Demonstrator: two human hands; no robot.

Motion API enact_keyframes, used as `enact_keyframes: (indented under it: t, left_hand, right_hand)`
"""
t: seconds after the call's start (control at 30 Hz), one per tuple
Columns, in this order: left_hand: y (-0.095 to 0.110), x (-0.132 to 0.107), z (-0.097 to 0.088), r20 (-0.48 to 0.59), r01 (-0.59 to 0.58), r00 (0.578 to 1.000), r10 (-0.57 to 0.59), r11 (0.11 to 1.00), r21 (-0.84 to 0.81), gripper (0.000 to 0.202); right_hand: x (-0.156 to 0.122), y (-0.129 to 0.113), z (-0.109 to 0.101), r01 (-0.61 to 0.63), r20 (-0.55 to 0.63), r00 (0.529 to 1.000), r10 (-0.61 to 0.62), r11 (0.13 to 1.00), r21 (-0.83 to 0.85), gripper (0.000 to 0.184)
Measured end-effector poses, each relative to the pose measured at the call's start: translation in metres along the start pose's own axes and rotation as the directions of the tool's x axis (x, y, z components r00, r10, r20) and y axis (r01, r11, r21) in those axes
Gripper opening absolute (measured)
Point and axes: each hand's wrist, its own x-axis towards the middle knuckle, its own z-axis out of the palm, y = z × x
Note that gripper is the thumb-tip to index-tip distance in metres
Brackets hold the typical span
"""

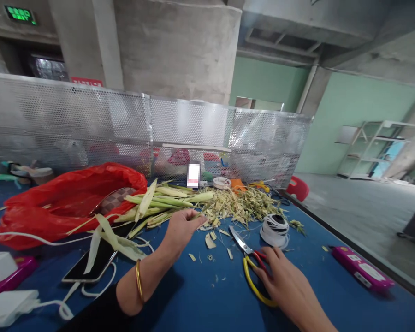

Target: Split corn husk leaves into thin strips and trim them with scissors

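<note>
My left hand (184, 230), with a gold bangle on its wrist, is closed in a pinch just in front of the pile of husks. A thin greenish bit shows at its fingertips, too small to name. My right hand (283, 276) has its fingers at the handles of a pair of scissors (244, 244), one loop red and one yellow. The scissors' blades point away to the left. Beyond my left hand lie long pale-green corn husks (166, 200). Chopped dry plant bits (245, 203) are heaped beside them. A spool of white cord (275, 230) stands behind my right hand.
A red plastic bag (72, 193) sits open at the left. In front lie a phone (90, 263) with a husk strip over it, white cables and chargers (12, 306). A purple box (361, 267) lies near the right table edge. Perforated metal panels (193, 124) stand behind the table.
</note>
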Motion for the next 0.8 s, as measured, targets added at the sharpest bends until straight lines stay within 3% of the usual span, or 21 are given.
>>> enact_keyframes:
  t: [0.1,0.23,0.3,0.37,0.43,0.57,0.7,0.73,0.8]
  left_hand:
    - [-0.001,0.001,0.0,-0.011,-0.029,1.0,0.029,0.999,0.024,0.033]
    - [-0.002,0.0,0.0,-0.022,-0.07,0.997,0.072,0.997,0.044,0.031]
    - [-0.003,0.001,-0.001,-0.034,-0.089,0.995,0.091,0.994,0.055,0.031]
    - [-0.003,0.002,-0.002,-0.052,-0.107,0.993,0.11,0.993,0.06,0.031]
    - [-0.003,0.003,-0.003,-0.068,-0.116,0.99,0.12,0.992,0.056,0.031]
    - [-0.003,0.003,-0.002,-0.083,-0.125,0.988,0.133,0.988,0.091,0.031]
    - [-0.005,0.003,-0.001,-0.08,-0.131,0.986,0.145,0.98,0.151,0.033]
    - [-0.006,0.003,-0.001,-0.079,-0.137,0.985,0.151,0.977,0.161,0.033]
    - [-0.005,0.002,-0.002,-0.088,-0.157,0.981,0.175,0.972,0.175,0.032]
  right_hand:
    - [-0.011,0.008,0.006,-0.005,0.045,0.999,0.008,0.998,-0.062,0.031]
    - [0.002,0.002,-0.003,-0.035,0.165,0.985,0.046,0.997,-0.07,0.042]
    - [0.011,0.005,-0.007,-0.085,0.195,0.978,0.076,0.996,0.04,0.048]
    - [0.015,0.011,-0.008,-0.178,0.202,0.972,0.123,0.943,0.282,0.051]
    - [0.012,0.015,-0.004,-0.283,0.254,0.953,0.163,0.778,0.56,0.052]
    - [-0.012,-0.004,0.0,-0.36,0.354,0.933,0.07,0.222,0.906,0.065]
    - [-0.029,-0.045,-0.007,-0.326,0.296,0.945,-0.142,-0.306,0.894,0.053]
    - [-0.031,-0.054,-0.008,-0.33,0.282,0.943,-0.174,-0.403,0.854,0.05]
    - [-0.03,-0.068,-0.009,-0.406,0.3,0.912,-0.279,-0.515,0.755,0.046]
